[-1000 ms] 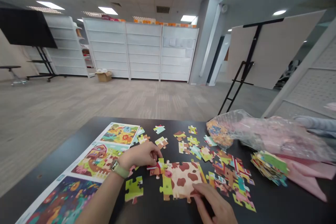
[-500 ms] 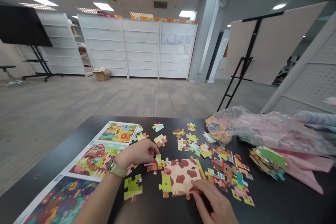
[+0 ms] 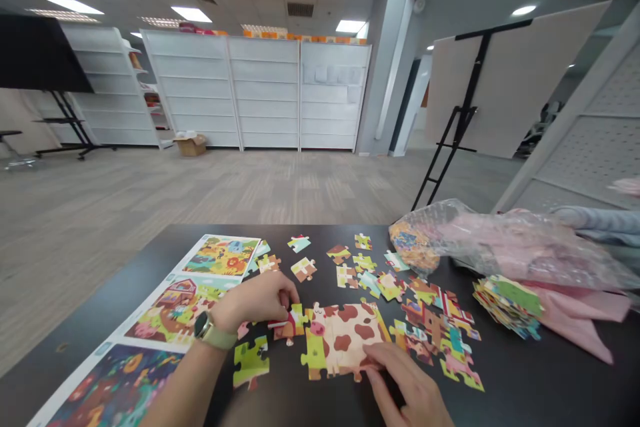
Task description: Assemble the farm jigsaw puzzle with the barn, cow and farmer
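Observation:
Joined puzzle pieces showing a spotted cow lie on the black table. My right hand has its thumb and fingertips closed on the lower right edge of the cow section. My left hand, with a watch on the wrist, is curled over a red and green piece just left of the cow; its fingertips are partly hidden. A loose green piece lies nearer, below that hand. A printed picture sheet with farm and animal scenes lies at the left.
Loose pieces are scattered behind and right of the cow. A stack of pieces, a clear plastic bag and pink cloth occupy the right side. Beyond the table stand white shelves and an easel.
My left hand and the red and green piece have shifted slightly left, widening the gap to the cow section. My right hand stays at the cow's edge. The view has shifted slightly.

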### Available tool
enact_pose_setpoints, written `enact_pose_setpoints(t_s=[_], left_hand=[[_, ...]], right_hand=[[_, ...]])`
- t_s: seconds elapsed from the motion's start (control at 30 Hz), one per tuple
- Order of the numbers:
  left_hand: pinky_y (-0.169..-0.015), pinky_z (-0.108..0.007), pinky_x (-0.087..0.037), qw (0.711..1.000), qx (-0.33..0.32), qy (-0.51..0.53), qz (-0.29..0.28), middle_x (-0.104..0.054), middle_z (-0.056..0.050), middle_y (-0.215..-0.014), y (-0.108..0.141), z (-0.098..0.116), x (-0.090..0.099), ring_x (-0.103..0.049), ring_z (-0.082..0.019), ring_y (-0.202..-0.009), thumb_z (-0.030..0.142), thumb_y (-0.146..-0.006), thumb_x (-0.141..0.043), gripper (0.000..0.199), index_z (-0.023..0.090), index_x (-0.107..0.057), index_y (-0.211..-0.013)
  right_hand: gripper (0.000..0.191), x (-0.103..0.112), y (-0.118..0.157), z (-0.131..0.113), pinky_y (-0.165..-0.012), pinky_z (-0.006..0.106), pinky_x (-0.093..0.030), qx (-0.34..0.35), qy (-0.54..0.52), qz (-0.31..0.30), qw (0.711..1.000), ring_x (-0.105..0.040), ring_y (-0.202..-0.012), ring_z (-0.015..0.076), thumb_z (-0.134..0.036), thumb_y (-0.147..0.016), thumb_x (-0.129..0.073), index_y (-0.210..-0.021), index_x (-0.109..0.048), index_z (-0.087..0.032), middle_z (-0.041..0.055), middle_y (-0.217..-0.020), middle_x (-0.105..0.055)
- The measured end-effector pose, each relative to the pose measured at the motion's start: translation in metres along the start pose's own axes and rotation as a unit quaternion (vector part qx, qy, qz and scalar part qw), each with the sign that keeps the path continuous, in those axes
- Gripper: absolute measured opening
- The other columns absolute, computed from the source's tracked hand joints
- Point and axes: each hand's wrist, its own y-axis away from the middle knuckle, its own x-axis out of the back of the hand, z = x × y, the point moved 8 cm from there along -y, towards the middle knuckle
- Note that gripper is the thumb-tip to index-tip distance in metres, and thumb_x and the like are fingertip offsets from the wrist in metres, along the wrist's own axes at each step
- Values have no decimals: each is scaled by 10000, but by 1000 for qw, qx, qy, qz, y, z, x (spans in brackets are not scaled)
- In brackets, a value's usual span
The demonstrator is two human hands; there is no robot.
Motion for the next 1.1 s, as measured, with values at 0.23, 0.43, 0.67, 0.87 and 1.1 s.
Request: enact_pose_setpoints(t_s=[0.23, 0.43, 0.67, 0.87, 1.1], left_hand=[[-528, -232, -406, 999, 8, -39, 25, -730, 3, -737, 1, 7, -3, -677, -191, -673, 204, -621, -684, 273, 220, -794, -870], [-547, -245, -386, 997, 19, -65, 42, -736, 4, -782, 2, 11, -3, -670, -192, -702, 255, -622, -742, 214, 239, -783, -831], [-537, -262, -342, 992, 47, -96, 62, -729, 13, -808, 6, 15, 0, -652, -202, -730, 238, -622, -728, 166, 256, -737, -787], [-547, -261, -336, 991, 45, -110, 62, -718, 26, -778, 7, 18, -2, -640, -199, -727, 247, -649, -724, 145, 251, -693, -791], [-549, -274, -317, 991, 36, -106, 66, -708, 16, -798, 7, 23, -1, -637, -222, -752, 330, -669, -784, 204, 249, -678, -824]], right_hand=[[148, 1, -2, -1, -784, 201, -621, 8, 2, 2, 1000, -771, -859, 174, -265, -1006, -542, -1110, -648, -264, 34, -973, -778], [136, 1, -3, -3, -786, 197, -615, 14, 9, 0, 1000, -764, -853, 160, -264, -1013, -533, -1109, -629, -265, 24, -963, -770], [150, -1, -4, -2, -794, 200, -617, 9, 9, -13, 1000, -765, -863, 171, -242, -989, -558, -1106, -649, -267, 31, -971, -769], [166, -9, 1, 2, -818, 225, -616, -10, 9, -54, 998, -753, -912, 183, -217, -984, -556, -1111, -657, -248, 57, -1004, -759], [191, -9, 5, 5, -859, 221, -602, -26, 9, -72, 997, -745, -952, 176, -194, -969, -580, -1138, -649, -252, 45, -1043, -753]])
